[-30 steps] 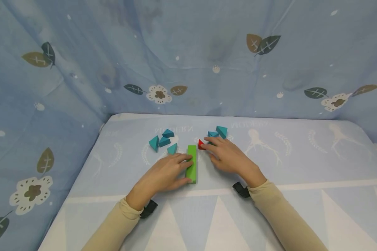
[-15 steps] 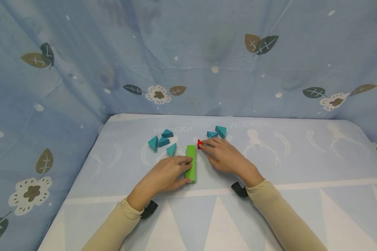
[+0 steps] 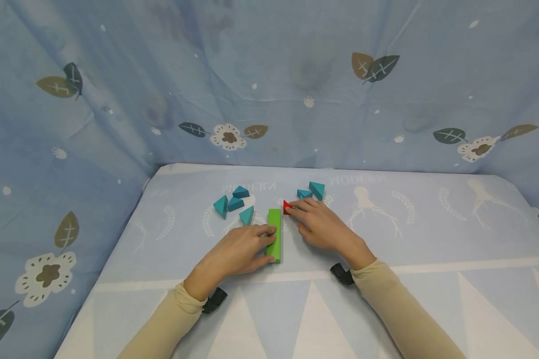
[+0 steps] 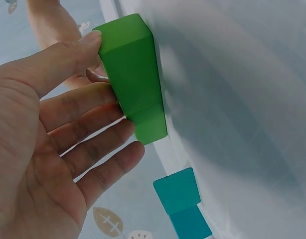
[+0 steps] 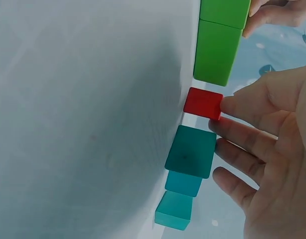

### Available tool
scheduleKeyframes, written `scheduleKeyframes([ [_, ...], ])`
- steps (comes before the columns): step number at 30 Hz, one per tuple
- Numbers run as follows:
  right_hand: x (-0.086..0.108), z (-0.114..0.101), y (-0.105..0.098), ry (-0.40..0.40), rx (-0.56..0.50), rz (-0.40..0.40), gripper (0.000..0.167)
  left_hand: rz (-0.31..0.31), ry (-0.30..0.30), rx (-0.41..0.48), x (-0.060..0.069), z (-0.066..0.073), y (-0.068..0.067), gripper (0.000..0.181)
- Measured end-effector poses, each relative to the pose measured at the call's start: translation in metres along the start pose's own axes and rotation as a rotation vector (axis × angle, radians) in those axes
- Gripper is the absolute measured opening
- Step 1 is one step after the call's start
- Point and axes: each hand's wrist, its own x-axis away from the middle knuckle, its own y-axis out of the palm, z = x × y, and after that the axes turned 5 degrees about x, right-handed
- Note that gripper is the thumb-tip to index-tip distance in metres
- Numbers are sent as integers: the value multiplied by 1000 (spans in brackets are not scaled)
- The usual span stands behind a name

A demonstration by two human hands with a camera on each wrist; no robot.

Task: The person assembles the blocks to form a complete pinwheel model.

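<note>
A long green bar point(image 3: 275, 229) lies front to back in the middle of the table; in the right wrist view a seam splits it into two green blocks point(image 5: 220, 47). My left hand point(image 3: 241, 249) touches its left side and top with fairly straight fingers, thumb by the near end. Just right of its far end stands a small red triangular block point(image 5: 204, 103). My right hand point(image 3: 323, 224) has a fingertip against that red block; whether the thumb also touches it I cannot tell. Teal triangular blocks point(image 5: 190, 152) sit just right of the red one, partly hidden by the fingers.
Several teal triangular blocks point(image 3: 235, 204) lie left of the green bar, one teal block point(image 3: 247, 215) close to it. Another teal block point(image 3: 317, 190) is beyond my right hand. A blue patterned curtain point(image 3: 269, 89) rises behind the table's far edge.
The right hand has shifted slightly left and nearer, its fingertip staying at the red block. The left hand and the blocks show no clear movement; the whole view sways a little.
</note>
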Motion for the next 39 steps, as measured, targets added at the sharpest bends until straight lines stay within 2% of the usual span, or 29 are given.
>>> scheduleKeyframes([
  [10,1,-3,6,21,10,10,43,9,7,16,1,0,1,47],
  [19,1,-7,9,23,34,12,45,-4,-11,43,2,-1,3,47],
  [39,-2,-5,6,25,41,-12,48,-4,-17,41,0,-3,1,47],
])
